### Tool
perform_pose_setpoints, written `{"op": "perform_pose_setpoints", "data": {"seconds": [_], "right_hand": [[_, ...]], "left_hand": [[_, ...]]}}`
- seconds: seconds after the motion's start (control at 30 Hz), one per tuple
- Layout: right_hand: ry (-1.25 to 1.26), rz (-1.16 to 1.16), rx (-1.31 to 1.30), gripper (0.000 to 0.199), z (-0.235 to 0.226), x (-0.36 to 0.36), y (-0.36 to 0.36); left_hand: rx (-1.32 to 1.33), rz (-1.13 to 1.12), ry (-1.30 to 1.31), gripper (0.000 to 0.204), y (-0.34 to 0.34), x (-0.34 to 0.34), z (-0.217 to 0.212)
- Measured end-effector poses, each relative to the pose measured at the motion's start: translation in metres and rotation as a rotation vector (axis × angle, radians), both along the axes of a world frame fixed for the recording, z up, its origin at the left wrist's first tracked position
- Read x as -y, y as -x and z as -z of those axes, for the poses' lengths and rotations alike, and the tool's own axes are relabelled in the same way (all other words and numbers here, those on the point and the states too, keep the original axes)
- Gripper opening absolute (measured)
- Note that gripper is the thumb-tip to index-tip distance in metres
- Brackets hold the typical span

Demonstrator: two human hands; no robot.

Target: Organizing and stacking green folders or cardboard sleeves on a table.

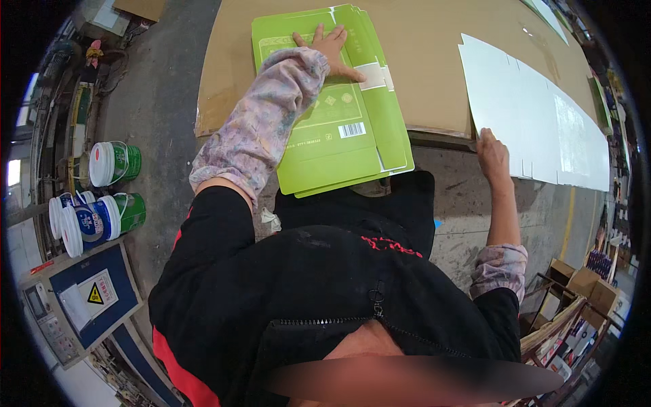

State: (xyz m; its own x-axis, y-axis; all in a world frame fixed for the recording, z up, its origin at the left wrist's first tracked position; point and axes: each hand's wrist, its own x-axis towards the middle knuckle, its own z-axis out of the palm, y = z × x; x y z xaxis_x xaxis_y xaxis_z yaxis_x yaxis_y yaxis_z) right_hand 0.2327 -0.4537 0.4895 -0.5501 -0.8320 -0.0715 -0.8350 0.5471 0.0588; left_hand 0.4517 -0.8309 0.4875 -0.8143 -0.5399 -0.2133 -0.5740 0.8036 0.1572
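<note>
Under my left hand [330, 53] lies a small stack of green printed cardboard sheets [325, 152], creased like flat box blanks, with a white patch near the right side. The fingers of that hand are spread flat on the top sheet. The stack's near end hangs past the table edge. My right hand [493, 157] pinches the near left corner of a large white cardboard sheet [522, 102] with slits along its edges. That sheet lies on the right part of the table and also reaches over its near edge.
The brown-topped table [420, 74] fills the far middle. On the floor at left stand several paint-type buckets, among them a green one [125, 163] and a blue one [95, 220]. A blue machine panel [102, 292] is at near left. Cardboard boxes [583, 285] sit on a rack at right.
</note>
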Motion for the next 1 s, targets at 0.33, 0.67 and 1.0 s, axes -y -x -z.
{"op": "perform_pose_setpoints", "data": {"seconds": [0.33, 0.67, 1.0], "right_hand": [[0.503, 0.116, -0.047, 0.027, -0.091, -0.002, 0.017], [1.367, -0.035, 0.678, 0.027, -0.221, 0.017, -0.036], [1.21, 0.37, 1.251, 0.027, -0.134, 0.085, -0.117]], "left_hand": [[-0.004, 0.025, -0.058, 0.122, -0.005, -0.011, -0.014], [-0.012, 0.021, -0.061, 0.12, -0.001, -0.008, -0.012], [-0.574, -0.312, -0.614, 0.05, 0.002, 0.064, 0.059]]}}
